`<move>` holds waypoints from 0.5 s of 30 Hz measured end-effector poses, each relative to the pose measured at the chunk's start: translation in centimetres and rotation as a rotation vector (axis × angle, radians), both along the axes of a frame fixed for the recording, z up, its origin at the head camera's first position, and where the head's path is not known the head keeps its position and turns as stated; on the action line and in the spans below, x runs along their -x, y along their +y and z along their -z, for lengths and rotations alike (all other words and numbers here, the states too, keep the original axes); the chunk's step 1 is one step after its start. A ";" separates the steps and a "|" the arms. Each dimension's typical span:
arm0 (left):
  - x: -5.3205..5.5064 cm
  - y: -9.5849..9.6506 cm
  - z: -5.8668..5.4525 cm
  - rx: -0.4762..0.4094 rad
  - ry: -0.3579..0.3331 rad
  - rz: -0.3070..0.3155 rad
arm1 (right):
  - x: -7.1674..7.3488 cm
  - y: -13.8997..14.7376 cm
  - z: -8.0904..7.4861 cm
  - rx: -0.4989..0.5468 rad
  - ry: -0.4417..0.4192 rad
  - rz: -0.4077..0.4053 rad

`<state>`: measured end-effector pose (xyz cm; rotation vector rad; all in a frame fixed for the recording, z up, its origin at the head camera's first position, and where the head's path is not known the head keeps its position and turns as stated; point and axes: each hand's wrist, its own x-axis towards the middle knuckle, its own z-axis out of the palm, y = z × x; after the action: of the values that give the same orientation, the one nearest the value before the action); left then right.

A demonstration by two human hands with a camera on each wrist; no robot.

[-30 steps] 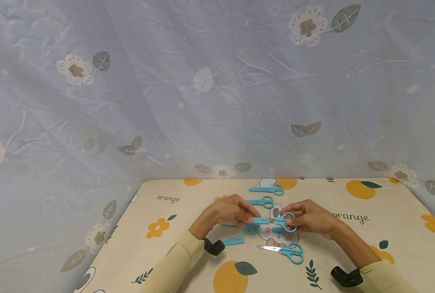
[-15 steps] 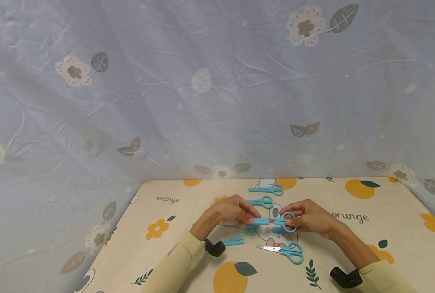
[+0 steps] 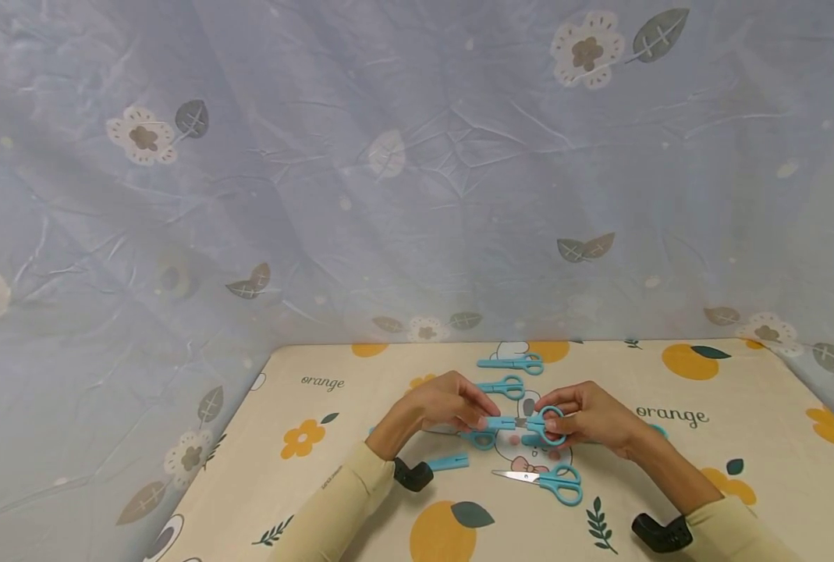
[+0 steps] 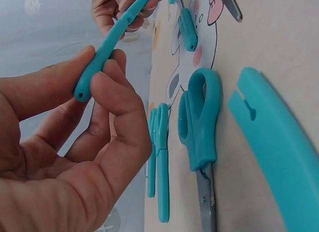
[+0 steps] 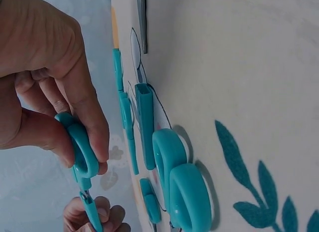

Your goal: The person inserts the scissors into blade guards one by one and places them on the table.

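Note:
My left hand (image 3: 452,402) pinches a light blue scissors sheath (image 3: 501,423) between thumb and fingertips above the table. Facing it, my right hand (image 3: 595,421) grips a pair of blue-handled scissors (image 5: 85,152) by the finger loops. The blades point left and sit partly inside the sheath; a short stretch of metal shows between sheath and handle. Below the hands lie bare-bladed scissors (image 4: 200,127) and a loose sheath (image 5: 145,127). Closer to the front are another bare-bladed pair of scissors (image 3: 560,485) and a second loose sheath (image 3: 448,462), partly behind the left wrist camera.
Two sheathed pairs of scissors lie farther back, the rear scissors (image 3: 532,364) and the nearer scissors (image 3: 510,387). A blue loop (image 3: 659,430) peeks out behind the right wrist. The printed tablecloth (image 3: 360,499) ends at a hanging patterned curtain (image 3: 417,195).
The right hand has shifted the scissors slightly left, so a little less blade shows outside the sheath. The left hand stays nearly still; the things on the table have not moved.

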<state>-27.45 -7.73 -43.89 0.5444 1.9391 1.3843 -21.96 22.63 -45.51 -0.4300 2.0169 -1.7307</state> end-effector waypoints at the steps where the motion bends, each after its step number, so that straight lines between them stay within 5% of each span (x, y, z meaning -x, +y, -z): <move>1: 0.0 0.0 0.1 -0.002 -0.006 0.001 | 0.0 0.0 0.0 -0.003 0.007 0.002; 15: -0.5 0.7 0.1 0.012 0.044 -0.022 | 0.1 -0.1 0.1 -0.022 -0.026 0.010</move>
<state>-26.96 -7.08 -43.98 0.5530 1.9929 1.3844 -22.05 22.50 -45.61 -0.3890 2.0212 -1.7094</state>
